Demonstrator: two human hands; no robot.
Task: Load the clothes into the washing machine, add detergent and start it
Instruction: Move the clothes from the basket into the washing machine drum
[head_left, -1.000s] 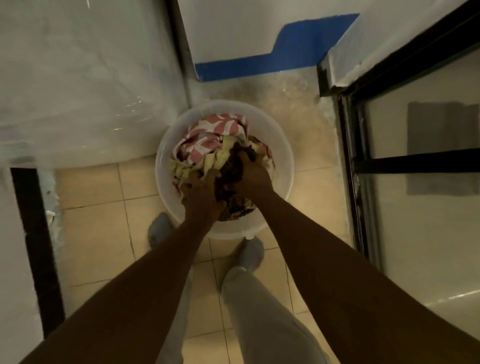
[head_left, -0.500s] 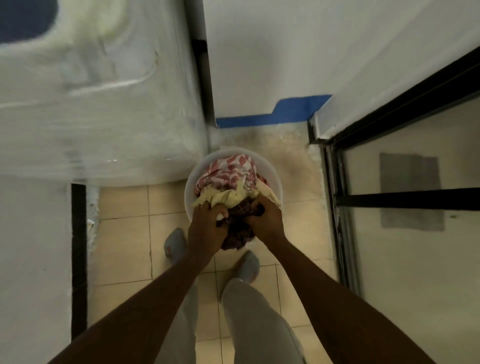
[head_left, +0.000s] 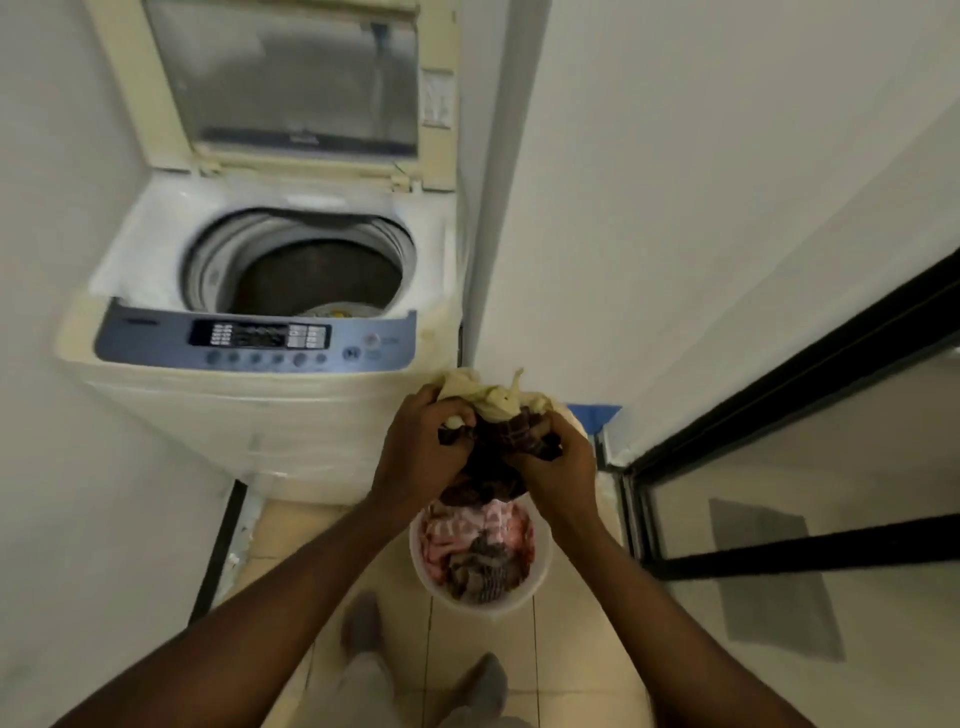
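A top-loading washing machine stands at the left with its lid raised and its drum open; something pale lies at the drum's bottom. My left hand and my right hand both grip a bundle of clothes, cream on top and dark brown below. The bundle hangs above a white basin on the floor, which holds pink-and-white and dark garments. The bundle is to the right of the machine's front, below the level of its control panel.
A white wall rises at the right of the machine. A black-framed glass door runs along the right side. My feet in grey socks stand on the beige tiled floor just in front of the basin.
Both hands have lifted a bundle of clothes up out of the basin. My view has tilted upward, bringing the open washing machine into sight.
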